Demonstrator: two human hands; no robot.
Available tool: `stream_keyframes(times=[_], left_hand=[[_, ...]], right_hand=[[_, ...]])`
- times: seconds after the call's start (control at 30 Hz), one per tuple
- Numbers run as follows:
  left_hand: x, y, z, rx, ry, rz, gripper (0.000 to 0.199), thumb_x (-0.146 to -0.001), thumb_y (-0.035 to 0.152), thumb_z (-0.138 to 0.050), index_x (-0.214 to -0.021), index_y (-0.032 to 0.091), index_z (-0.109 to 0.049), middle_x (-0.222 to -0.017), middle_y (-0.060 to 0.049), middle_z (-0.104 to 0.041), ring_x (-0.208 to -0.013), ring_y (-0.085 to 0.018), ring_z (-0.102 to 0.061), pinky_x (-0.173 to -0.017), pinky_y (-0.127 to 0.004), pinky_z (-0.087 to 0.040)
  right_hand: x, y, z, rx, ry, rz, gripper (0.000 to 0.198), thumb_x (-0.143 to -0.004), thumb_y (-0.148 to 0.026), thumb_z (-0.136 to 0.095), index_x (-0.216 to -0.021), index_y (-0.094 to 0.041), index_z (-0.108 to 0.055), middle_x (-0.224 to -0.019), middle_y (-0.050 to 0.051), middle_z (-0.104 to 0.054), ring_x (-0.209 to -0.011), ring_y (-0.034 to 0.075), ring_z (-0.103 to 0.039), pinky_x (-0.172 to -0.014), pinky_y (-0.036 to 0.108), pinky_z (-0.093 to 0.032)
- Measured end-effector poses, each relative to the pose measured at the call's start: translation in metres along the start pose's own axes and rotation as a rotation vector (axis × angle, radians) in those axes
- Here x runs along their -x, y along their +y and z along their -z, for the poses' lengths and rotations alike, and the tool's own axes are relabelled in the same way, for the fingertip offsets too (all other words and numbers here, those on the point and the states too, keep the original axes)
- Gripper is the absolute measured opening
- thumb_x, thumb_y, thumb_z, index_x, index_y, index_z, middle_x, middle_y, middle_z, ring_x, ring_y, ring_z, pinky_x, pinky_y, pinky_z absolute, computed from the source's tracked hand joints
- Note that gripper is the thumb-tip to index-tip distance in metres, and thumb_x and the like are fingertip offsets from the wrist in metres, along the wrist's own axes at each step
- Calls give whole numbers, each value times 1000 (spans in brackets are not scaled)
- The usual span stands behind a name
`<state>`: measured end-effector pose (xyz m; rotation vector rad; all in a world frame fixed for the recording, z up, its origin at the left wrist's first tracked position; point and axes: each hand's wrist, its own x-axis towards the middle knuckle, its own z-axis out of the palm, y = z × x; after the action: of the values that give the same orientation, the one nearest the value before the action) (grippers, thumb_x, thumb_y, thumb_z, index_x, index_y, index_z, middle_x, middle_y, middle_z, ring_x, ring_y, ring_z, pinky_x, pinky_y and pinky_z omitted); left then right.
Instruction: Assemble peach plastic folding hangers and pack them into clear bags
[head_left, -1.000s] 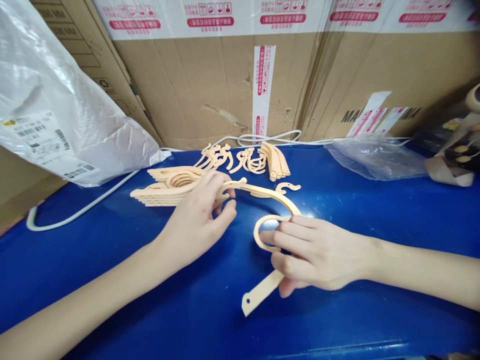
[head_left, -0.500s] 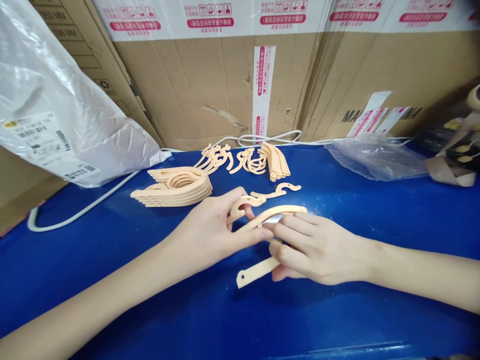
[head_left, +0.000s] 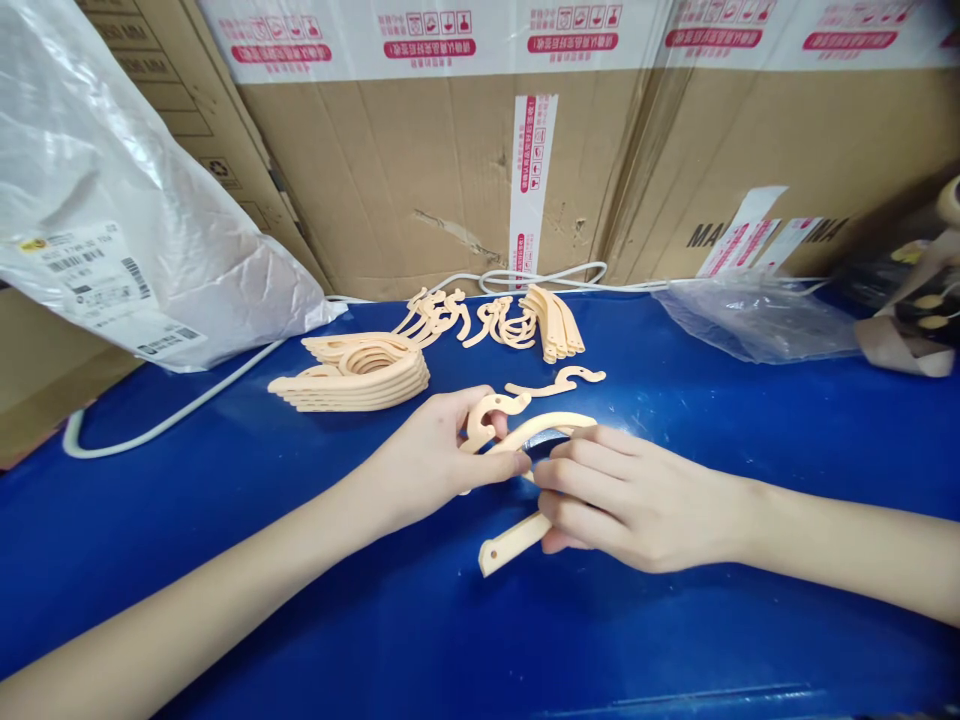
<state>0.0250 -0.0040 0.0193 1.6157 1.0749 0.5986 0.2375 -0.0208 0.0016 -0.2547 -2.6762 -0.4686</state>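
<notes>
While cardboard boxes [head_left: 420,170] stand at twelve o'clock of the blue table [head_left: 675,640], a silvery bag [head_left: 202,220] rests at ten o'clock. Near the middle, my left grip [head_left: 431,445] is closed around a cream hooked part [head_left: 478,425]; my right grip [head_left: 626,495] clamps a cream strip [head_left: 517,540], whose holed end points toward eight o'clock.

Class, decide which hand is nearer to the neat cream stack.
Left. The left hand is just in front and right of the cream stack; the right hand is farther right.
</notes>
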Motion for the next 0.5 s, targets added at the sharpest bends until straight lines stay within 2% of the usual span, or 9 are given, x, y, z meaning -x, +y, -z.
stream_keyframes(times=[0.17,0.3,0.4,0.5], left_hand=[[-1,2,6,105,47,79,36,-68,30,-75,-70,20,-41,-52,12,-32,-43,-4,-24,-41,-17,-19],[0,6,6,190,20,136,37,-70,33,-76,-73,21,-41,-51,13,-29,-41,-3,-18,-38,-17,-16],[2,5,4,118,34,47,36,-76,36,-73,-72,20,-41,-55,11,-30,-43,-4,-22,-38,-17,-18],[5,2,4,-6,71,-65,34,-90,48,-56,-73,20,-45,-57,8,-34,-46,-6,-29,-41,-18,-25]], right_hand=[[-2,0,-1,-60,14,21,23,-100,-24,-45,-85,-14,-59,-72,3,-60,-65,14,-52,-64,30,-38],[-2,2,-2,-98,-4,-14,25,-101,-27,-43,-89,-14,-60,-68,0,-57,-63,14,-49,-61,28,-39],[-1,2,-3,-85,-16,-23,27,-101,-31,-42,-94,-14,-61,-69,0,-58,-63,14,-50,-56,28,-37],[-1,1,-1,-63,-30,-46,27,-102,-28,-40,-90,-15,-60,-69,-1,-59,-60,13,-50,-53,29,-36]])
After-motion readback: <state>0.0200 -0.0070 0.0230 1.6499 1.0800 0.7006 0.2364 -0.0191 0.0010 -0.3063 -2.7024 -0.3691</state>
